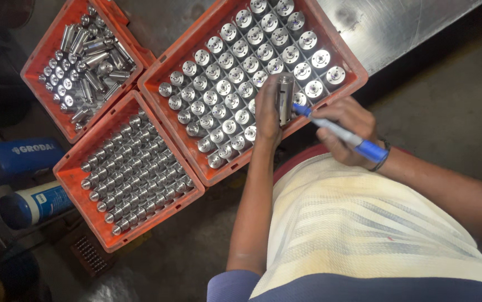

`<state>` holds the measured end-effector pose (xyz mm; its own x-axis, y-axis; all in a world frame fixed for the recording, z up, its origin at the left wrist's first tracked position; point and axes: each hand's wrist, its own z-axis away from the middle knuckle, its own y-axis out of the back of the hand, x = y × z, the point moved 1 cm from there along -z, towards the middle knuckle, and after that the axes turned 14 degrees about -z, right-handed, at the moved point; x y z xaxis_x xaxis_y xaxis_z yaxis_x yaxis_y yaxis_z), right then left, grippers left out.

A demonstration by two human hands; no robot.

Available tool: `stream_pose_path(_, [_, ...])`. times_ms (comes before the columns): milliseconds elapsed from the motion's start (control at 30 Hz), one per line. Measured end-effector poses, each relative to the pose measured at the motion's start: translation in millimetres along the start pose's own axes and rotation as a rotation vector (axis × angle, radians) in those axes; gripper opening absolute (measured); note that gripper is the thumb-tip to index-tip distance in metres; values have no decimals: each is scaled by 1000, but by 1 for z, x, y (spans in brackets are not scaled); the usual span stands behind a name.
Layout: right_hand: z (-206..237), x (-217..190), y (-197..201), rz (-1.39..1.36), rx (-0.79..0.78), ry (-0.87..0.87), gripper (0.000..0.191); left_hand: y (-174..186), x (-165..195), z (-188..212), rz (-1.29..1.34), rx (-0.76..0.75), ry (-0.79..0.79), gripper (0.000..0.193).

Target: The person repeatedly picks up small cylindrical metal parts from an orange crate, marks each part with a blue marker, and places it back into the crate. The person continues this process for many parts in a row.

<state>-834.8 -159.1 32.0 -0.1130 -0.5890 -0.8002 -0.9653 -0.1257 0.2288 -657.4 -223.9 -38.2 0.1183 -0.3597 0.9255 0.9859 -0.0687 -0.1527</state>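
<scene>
the left hand [267,114] has its fingers closed round a metal cylinder [284,99], held upright over the big orange crate [346,60]. the right hand [346,130] pinches a blue marker [341,133], tip touching the cylinder.

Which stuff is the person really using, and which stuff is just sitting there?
In use:
- metal cylinder in the left hand
- blue marker in the right hand, tip touching the cylinder
- big orange crate of upright metal parts under the hands

Just sitting there:
- two other orange crates of metal parts
- blue bottles
</scene>
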Motion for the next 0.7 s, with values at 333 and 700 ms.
stream_pose_path(333, [7, -4, 3, -12, -99, -30, 19, -7, 15, -4, 90, -94, 56, 27])
stream_pose_path(700, [7, -4, 17, -28, 97, -142, 24, -9, 52, 3, -1363, 167, -234, 38])
